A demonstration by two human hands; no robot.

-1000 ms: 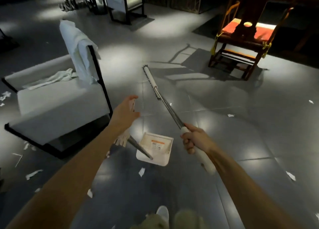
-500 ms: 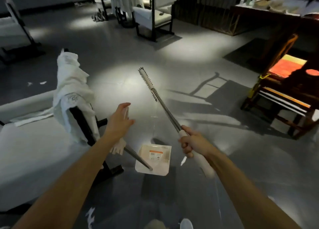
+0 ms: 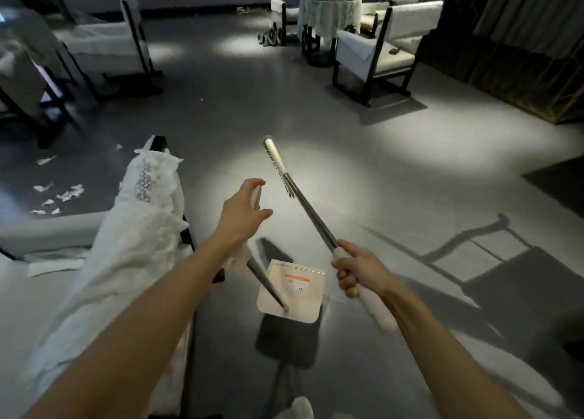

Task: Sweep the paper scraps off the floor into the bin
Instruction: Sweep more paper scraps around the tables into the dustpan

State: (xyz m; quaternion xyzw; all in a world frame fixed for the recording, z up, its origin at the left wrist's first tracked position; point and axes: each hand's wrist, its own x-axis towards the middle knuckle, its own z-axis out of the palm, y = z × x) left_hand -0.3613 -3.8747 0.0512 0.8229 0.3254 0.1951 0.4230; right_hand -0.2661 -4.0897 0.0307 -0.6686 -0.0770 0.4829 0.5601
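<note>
Grey floor, scraps left of chair. Left hand: fingers and thumb pinch dustpan handle. Right hand: fingers curled round broom.

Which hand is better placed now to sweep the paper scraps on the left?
Probably right: the right hand grips the broom; the left hand only holds the dustpan handle.

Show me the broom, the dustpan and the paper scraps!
broom [image 3: 311,221], head view, on its metal shaft.
dustpan [image 3: 308,305], head view, on its pale flat pan.
paper scraps [image 3: 68,194], head view, on one white scrap.
</note>
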